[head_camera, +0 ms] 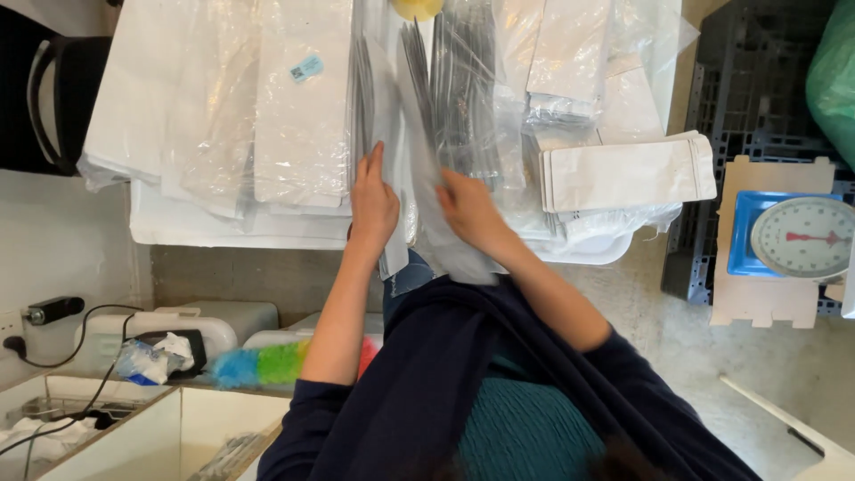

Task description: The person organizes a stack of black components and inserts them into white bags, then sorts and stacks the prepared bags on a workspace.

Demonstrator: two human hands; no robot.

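Head: 2 hands (pixel 374 205) (pixel 470 212), 1 scale (pixel 804 237)

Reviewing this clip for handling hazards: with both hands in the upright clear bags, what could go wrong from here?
1. The left hand and right hand press into upright clear plastic bags; the slippery film might let neighbouring bags slump or slide out of order.
2. The stack of white pouches lies at the tray's right, over its edge; a nudge from the right arm could possibly tip some off.
3. The loose wrap over the flat packs could snag a sleeve.
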